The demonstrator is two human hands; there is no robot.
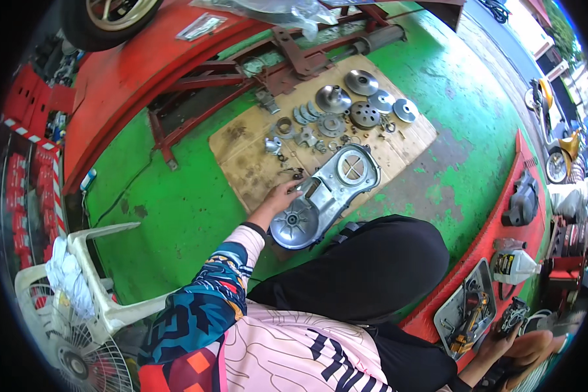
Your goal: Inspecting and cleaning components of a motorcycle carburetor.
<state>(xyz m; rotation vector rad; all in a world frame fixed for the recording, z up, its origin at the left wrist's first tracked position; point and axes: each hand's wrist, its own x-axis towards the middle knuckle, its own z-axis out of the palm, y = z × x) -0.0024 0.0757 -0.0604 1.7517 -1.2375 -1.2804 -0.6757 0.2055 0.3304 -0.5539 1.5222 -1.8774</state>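
My left hand (283, 198) grips the upper left edge of a long silver scooter engine cover (323, 199), fingers closed on its rim. The cover lies slanted at the near side of a flat cardboard sheet (242, 147), its inner face with a round grated opening turned up. At the far lower right, my right hand (493, 351) is closed around a dark grey metal part (514, 315), which I cannot make out further. It is beside a grey tray (445, 318) holding a yellow-and-black power tool (472, 320).
On the cardboard lie metal discs (361, 82), a drilled clutch drum (365, 115), curved shoes (305, 113) and small hardware. A red lift frame (196, 85) stands beyond. Left are a white chair (121, 313) and fan (78, 362). Right, a red platform bears a white jug (516, 266); another person's limb (536, 356) shows.
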